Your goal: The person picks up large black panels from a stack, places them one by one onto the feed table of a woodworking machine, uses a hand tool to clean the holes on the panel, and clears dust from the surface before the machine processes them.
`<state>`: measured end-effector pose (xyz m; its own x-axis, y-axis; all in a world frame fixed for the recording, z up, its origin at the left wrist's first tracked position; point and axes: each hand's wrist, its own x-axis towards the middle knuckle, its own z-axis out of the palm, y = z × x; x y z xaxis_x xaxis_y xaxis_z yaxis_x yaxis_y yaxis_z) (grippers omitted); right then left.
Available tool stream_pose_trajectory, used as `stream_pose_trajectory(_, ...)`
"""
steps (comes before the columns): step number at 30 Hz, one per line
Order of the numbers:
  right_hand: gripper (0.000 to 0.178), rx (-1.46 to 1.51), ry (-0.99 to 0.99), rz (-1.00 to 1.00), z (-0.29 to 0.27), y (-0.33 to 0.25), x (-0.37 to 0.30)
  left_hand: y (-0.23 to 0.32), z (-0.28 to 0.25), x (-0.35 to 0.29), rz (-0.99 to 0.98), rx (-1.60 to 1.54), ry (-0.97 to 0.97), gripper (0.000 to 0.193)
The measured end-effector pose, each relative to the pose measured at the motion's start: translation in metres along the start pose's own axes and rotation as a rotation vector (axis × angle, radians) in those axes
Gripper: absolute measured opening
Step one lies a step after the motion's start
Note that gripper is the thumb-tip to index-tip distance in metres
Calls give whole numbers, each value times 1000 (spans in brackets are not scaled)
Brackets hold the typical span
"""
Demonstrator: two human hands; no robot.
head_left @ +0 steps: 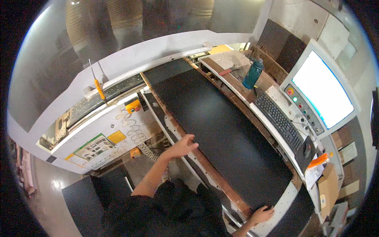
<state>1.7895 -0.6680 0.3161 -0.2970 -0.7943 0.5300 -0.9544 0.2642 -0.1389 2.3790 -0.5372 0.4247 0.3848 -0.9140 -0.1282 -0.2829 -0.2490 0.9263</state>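
A long black sheet (229, 134) lies on a machine bed with rusty brown rails (217, 173) along its sides. My left hand (182, 147) is over the near-left rail, about halfway along the sheet, its thumb and fingers apart and nothing visible between them. At the sheet's near end, my right hand (261, 215) rests by the corner, with fingers reaching over the end edge and the pale metal plate (282, 207) beside it. Its fingers look spread rather than wrapped round anything. The sheet's far end reaches under the machine's pale curved guard (158, 51).
On the right stand a monitor panel (319, 91) with buttons, a keyboard (278, 122), a mouse (307, 147) and a teal bottle (252, 74). An orange-handled screwdriver (98, 89) is at the guard. A coiled cable (136, 138) hangs left. More dark sheets (85, 201) lie lower left.
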Motion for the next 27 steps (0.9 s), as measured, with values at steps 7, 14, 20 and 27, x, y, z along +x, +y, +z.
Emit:
stream_pose_trajectory(7,44,-148,109,194,-14,-73,-47,-56,-95,79,-130,83,548,98)
stream_pose_trajectory(14,69,-172,32,380,-18,-81,-102,-98,-104,132,-97,22,808,101)
stream_pose_trajectory(20,92,20,-322,331,-26,-31,-114,-98,-83,156,83,35,924,100)
stream_pose_trajectory(27,81,161,-77,297,-23,-13,-90,-98,-95,167,-70,241,826,87)
